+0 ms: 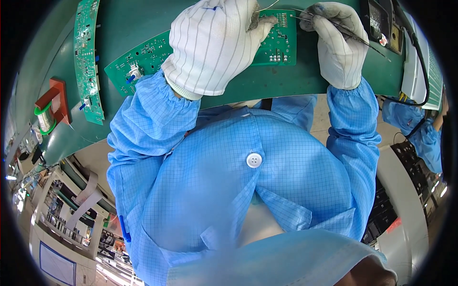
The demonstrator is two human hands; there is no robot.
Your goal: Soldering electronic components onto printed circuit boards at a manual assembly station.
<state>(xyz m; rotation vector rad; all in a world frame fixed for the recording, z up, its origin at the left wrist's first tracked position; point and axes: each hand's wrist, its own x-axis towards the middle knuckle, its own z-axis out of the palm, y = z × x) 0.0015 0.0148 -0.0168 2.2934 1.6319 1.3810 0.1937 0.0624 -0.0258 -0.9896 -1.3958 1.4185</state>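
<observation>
A long green circuit board lies on the bench under my hands, with rows of solder joints along its right part. My left hand, in a white striped glove, covers the board's middle. Its fingers are pinched together by a thin silvery wire, and a fingertip rests near the row of joints at the board's upper edge. Just right of the board, my gloved right hand is closed on dark, slim tweezers. Their tips point left, close to the board's upper right corner. Both gloves' fingertips are stained grey.
Another populated green board stretches along the bench's left side. Beside it, a red-brown stand carries a green-rimmed spool of wire. A dark tray and a black cable are at the right. Another person's blue sleeve shows far right.
</observation>
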